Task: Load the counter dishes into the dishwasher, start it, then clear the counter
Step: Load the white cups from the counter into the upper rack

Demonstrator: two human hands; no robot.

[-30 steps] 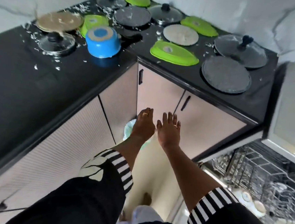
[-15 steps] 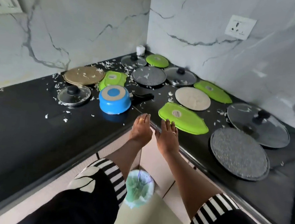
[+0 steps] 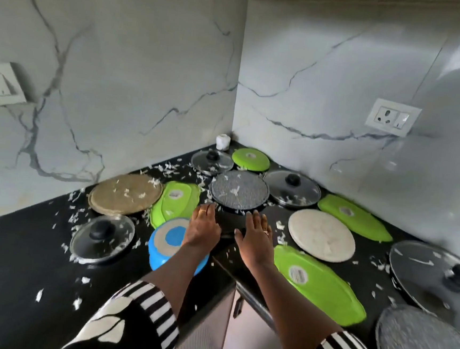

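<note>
Upturned dishes cover the black corner counter [image 3: 20,267]. My left hand [image 3: 202,227] and my right hand [image 3: 255,239] reach side by side, palms down, fingers spread, both holding nothing. Their fingertips are close to the near rim of a speckled grey pan [image 3: 239,192]. A blue bowl [image 3: 171,245] lies upside down just under my left wrist. A green oval platter [image 3: 316,285] lies right of my right forearm, a white round plate [image 3: 321,235] beyond it. The dishwasher is out of sight.
Several glass lids with black knobs [image 3: 102,237] [image 3: 291,188] [image 3: 434,275], a tan plate [image 3: 125,194], more green platters [image 3: 175,200] [image 3: 354,217] [image 3: 250,159] and another grey pan [image 3: 425,347] surround the hands. White flakes litter the counter. Marble walls close the corner; a small white jar [image 3: 222,141] stands there.
The view has swung up from the cabinets and open dishwasher rack to the counter corner. Both hands have moved forward from the counter edge, past the blue bowl, toward the speckled grey pan.
</note>
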